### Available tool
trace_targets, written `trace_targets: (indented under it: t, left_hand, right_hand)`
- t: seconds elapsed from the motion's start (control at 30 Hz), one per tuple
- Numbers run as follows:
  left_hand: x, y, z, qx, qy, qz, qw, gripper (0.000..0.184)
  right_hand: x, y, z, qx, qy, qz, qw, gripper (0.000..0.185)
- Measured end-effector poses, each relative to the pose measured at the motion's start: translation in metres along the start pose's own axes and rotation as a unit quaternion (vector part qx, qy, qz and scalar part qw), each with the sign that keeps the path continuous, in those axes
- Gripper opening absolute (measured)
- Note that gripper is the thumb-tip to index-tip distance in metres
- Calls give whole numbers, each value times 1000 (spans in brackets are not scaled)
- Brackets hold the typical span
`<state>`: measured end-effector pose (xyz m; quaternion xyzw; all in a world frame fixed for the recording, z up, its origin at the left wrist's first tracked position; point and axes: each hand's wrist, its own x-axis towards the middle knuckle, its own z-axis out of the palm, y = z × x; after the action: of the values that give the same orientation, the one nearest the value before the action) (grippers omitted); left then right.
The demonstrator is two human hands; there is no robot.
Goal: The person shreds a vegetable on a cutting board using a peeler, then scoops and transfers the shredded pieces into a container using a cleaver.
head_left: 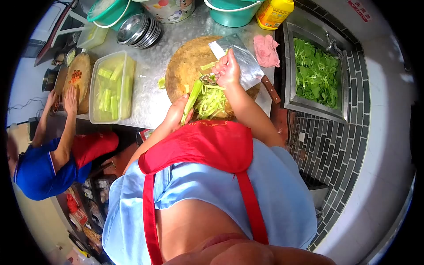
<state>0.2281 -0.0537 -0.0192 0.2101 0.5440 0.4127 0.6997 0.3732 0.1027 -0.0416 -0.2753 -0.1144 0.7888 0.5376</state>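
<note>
My left hand [177, 109] is closed around the lower end of a green celtuce stalk [191, 100], which slants up over a round wooden chopping board [179, 59]. Against the stalk's upper end rests a peeler [208, 79], gripped in my closed right hand [228, 70]. The peeler's handle is mostly hidden by my fingers. Thin green peelings [211, 100] lie in a heap on the board, between my hands and the red apron. Behind my right hand, a wide-bladed cleaver [240, 55] lies with its wooden handle toward the right.
To the left, a clear plastic tub [93, 112] holds pale green pieces. Metal bowls [140, 32], teal basins [234, 15] and a yellow bottle [274, 14] stand behind. A pink cloth [266, 51] lies near the sink [288, 84] of leafy greens. Another person [44, 163] works at far left.
</note>
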Motion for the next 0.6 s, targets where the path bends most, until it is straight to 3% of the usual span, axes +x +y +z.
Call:
trace_targets:
  t: [0.17, 0.3, 0.5, 0.6]
  left_hand:
    - [-7, -1, -2, 9, -47, 19, 999, 37]
    - [-2, 2, -6, -68, -9, -9, 998, 39]
    - [14, -3, 4, -55, 19, 23, 998, 35]
    - [10, -7, 3, 4, 19, 34, 999, 34]
  right_hand:
    - [8, -6, -21, 7, 39, -47, 998, 47]
    - [-7, -7, -6, 73, 51, 26, 996, 47]
    - [-51, 35, 21, 52, -92, 136, 985, 47]
    - [-52, 34, 29, -47, -77, 74, 993, 47]
